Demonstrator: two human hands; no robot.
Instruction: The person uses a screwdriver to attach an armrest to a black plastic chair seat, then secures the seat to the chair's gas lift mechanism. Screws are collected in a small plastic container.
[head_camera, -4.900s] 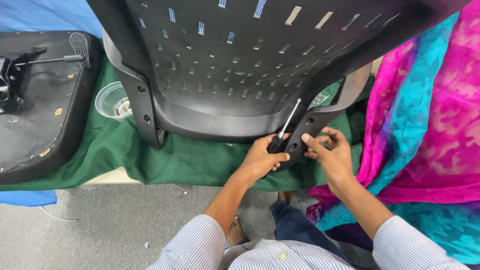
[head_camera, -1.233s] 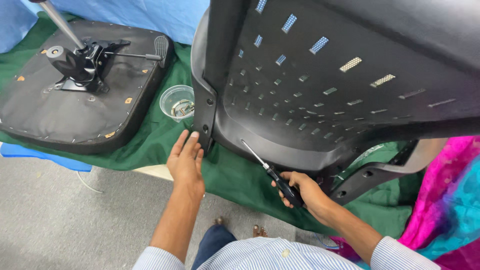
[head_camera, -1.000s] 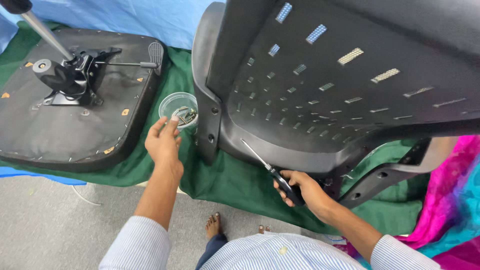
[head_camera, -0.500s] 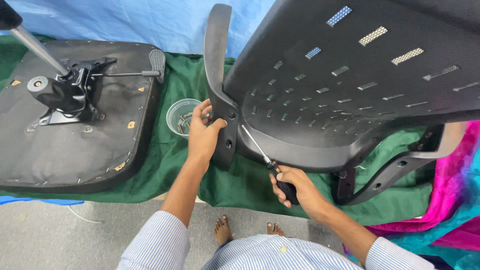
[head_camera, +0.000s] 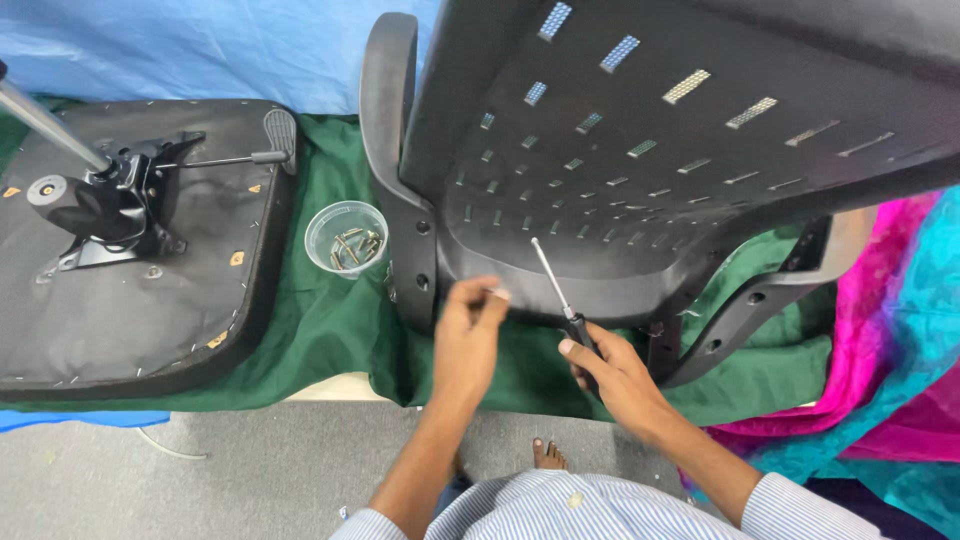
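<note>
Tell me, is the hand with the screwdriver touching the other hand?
Apart. The head view shows the right hand gripping the screwdriver, and green cloth shows plainly between it and the left hand.

My workbench, draped in green cloth (head_camera: 320, 330), stands on grey floor (head_camera: 200, 480). Behind the cloth hangs a blue sheet (head_camera: 200, 50); right of it lies pink and turquoise fabric (head_camera: 900, 330).

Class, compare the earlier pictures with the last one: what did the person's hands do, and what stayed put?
The left hand left the chair back's left arm post, reached to the plastic cup of screws, then came back to the chair back, fingers pinched on something small. The right hand kept its grip on the screwdriver. The upturned seat and green cloth stayed put.
</note>
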